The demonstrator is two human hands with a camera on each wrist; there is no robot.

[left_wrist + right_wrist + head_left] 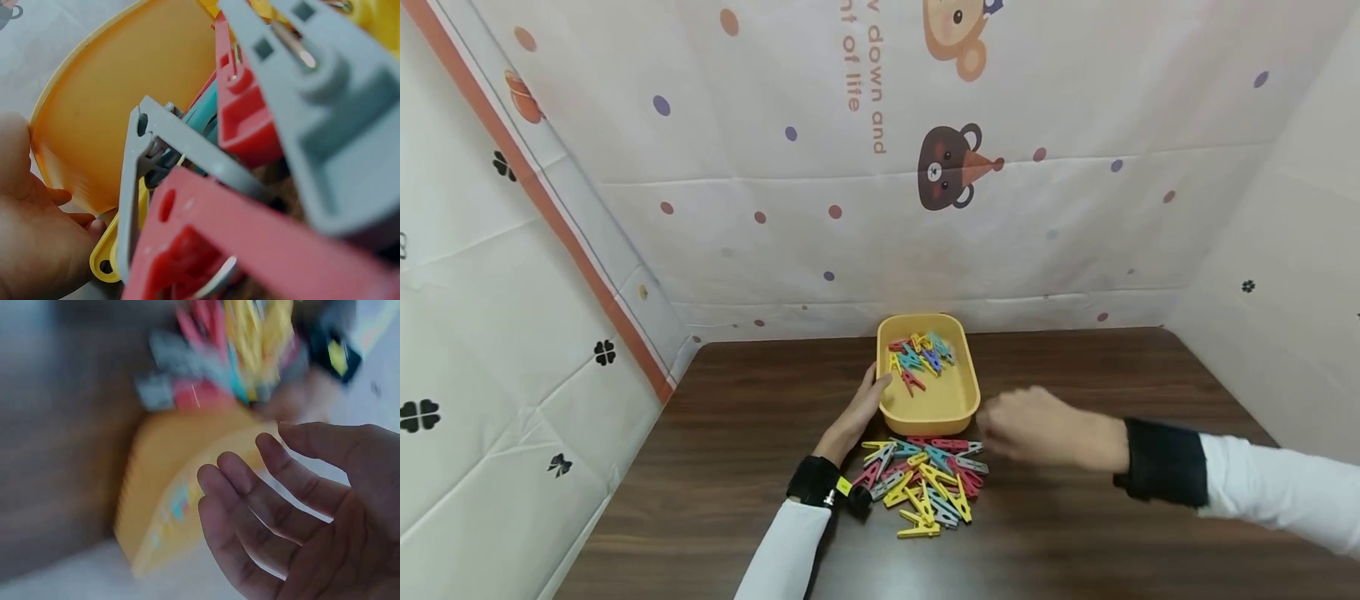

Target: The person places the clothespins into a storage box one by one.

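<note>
A yellow plastic tub [928, 415] stands on the table with several clothespins [917, 358] inside, red, blue, teal and yellow. My left hand [862, 410] holds its left side, the thumb over the rim; in the left wrist view its fingertips [94, 226] are against the tub wall [125, 94]. Directly in front of the tub lies a heap of mixed clothespins [925, 483], close beside my left wrist. To the right of the tub is my right hand [1030, 425], above the table. The right wrist view shows that hand [300, 512] with loosely bent fingers and nothing in them.
The dark wooden table [737, 417] runs back to a white printed sheet [850, 250] hanging just behind the tub. Another sheet [490, 333] with clover prints borders the left side. A black wrist camera [859, 500] on the left arm sits at the heap's left edge.
</note>
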